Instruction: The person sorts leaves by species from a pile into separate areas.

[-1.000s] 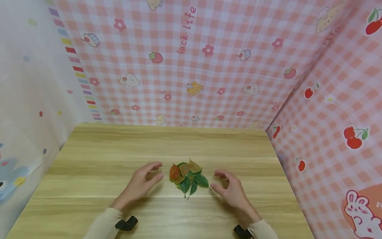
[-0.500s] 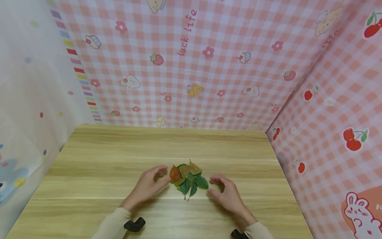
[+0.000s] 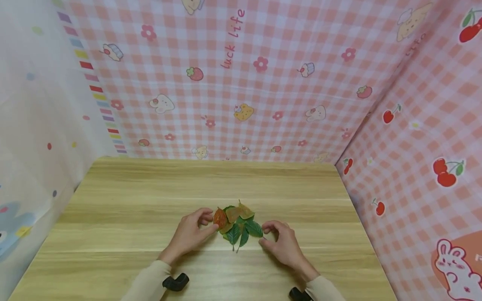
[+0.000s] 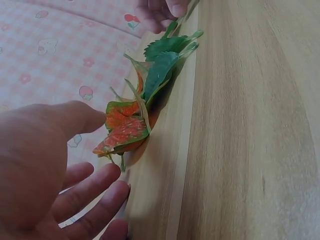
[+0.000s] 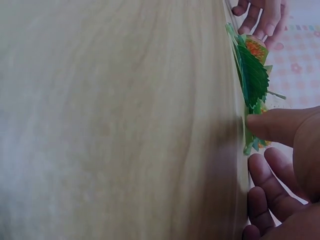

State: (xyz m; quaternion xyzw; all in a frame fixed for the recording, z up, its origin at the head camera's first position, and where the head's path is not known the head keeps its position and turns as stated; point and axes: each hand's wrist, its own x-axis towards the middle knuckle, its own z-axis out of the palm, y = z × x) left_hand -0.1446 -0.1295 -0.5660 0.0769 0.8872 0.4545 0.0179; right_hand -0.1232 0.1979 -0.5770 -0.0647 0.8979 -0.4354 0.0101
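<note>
A small pile of leaves (image 3: pixel 241 223) lies on the wooden table, with green leaves at the front and right and brownish ones at the back. At its left edge sits a red-orange leaf (image 4: pixel 125 132). My left hand (image 3: pixel 193 232) is beside that leaf, thumb tip right at its edge and fingers spread around its outer side. On the opposite side, my right hand (image 3: pixel 283 244) has its thumb at the pile's right edge, beside a green leaf (image 5: pixel 252 75). Its other fingers are loosely bent, with a gap between them and the thumb.
The wooden table (image 3: pixel 150 179) ends at a pink checked cloth wall (image 3: pixel 226 92) behind. Another checked cloth (image 3: pixel 410 159) stands on the right, and a white dotted cloth (image 3: pixel 41 117) hangs on the left. A black wrist band piece (image 3: pixel 175 282) shows by the left sleeve.
Both hands have moved inward to the pile, the left one rightward and the right one slightly leftward. The leaves look the same as before.
</note>
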